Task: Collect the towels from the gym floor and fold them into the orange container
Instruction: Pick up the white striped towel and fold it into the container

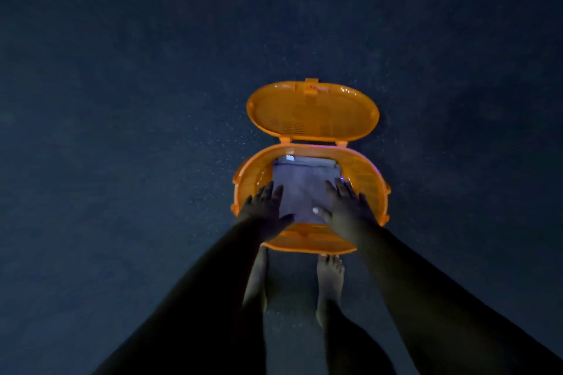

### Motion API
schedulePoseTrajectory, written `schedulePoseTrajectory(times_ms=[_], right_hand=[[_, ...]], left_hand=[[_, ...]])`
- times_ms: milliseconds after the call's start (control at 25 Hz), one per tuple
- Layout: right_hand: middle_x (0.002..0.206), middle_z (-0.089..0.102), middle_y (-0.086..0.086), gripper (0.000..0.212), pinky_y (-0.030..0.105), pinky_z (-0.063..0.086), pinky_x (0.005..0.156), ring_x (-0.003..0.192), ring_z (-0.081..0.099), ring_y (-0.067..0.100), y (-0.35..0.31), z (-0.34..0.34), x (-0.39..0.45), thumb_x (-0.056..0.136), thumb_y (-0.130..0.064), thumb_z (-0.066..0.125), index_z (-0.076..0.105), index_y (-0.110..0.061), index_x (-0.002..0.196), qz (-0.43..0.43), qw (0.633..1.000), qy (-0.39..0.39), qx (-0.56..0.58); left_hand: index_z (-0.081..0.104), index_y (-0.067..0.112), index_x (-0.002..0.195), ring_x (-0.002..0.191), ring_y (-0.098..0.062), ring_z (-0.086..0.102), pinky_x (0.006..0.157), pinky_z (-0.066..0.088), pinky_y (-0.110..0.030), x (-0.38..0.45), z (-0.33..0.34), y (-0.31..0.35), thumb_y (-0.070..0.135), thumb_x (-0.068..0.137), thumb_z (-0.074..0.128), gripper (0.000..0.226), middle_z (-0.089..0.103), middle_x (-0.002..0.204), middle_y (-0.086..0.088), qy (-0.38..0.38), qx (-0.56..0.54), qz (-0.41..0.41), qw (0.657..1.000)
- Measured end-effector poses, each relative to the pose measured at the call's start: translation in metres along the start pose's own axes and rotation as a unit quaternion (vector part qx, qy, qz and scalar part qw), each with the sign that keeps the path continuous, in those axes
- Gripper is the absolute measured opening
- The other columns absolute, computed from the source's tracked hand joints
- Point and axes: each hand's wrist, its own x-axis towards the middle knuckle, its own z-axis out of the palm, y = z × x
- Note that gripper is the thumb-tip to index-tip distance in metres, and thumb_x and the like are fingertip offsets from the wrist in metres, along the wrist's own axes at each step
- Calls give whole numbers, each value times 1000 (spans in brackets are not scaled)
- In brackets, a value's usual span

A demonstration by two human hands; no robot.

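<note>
head: both hands flat on towel [300,189], no legible writing

Both arms reach forward from the lower frame, left hand [265,207] and right hand [344,207] flat at centre, fingers straight, spread, palms down.

A dark blue floor [137,131] fills nearly the whole view, dimly lit and flecked with fine pale specks that show most clearly around its middle. Two bare feet stand on it near the lower centre, side by side with a strip of floor between them, toes pointing away from the camera: the left foot [257,280] partly hidden, the right foot [329,278] in plainer sight.
</note>
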Motion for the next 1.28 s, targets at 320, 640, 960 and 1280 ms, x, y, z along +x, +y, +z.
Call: schedulePoseTrajectory(times_ms=[320,640,960,1280], right_hand=[[170,7,3,82,56,12,123,157,2,24,-133,-172,-288,97,-66,42,15,-23,161,-212,970,45,-106],[170,4,2,88,55,9,124,157,2,22,-298,-152,-475,95,-73,38,10,-23,162,-452,837,79,-299],[171,1,0,89,53,6,124,157,-2,20,-446,-22,-677,94,-75,35,7,-26,162,-651,650,72,-386],[170,-2,0,87,52,3,125,157,-4,19,-543,102,-867,95,-73,35,4,-26,162,-751,541,78,-371]], left_hand=[[10,18,164,157,-27,14,124,21,-50,-388,-102,14,77,90,46,101,10,171,-11,144,-166,-164,962],[4,21,164,158,-22,5,126,12,-49,-638,-35,-3,81,89,40,102,5,172,-5,288,-281,-361,841],[2,24,164,158,-22,3,126,9,-50,-852,101,-32,83,88,39,103,2,172,-4,362,-353,-542,671],[1,25,164,158,-21,2,127,9,-49,-1059,206,-68,81,89,39,101,1,172,-2,404,-324,-642,565]])
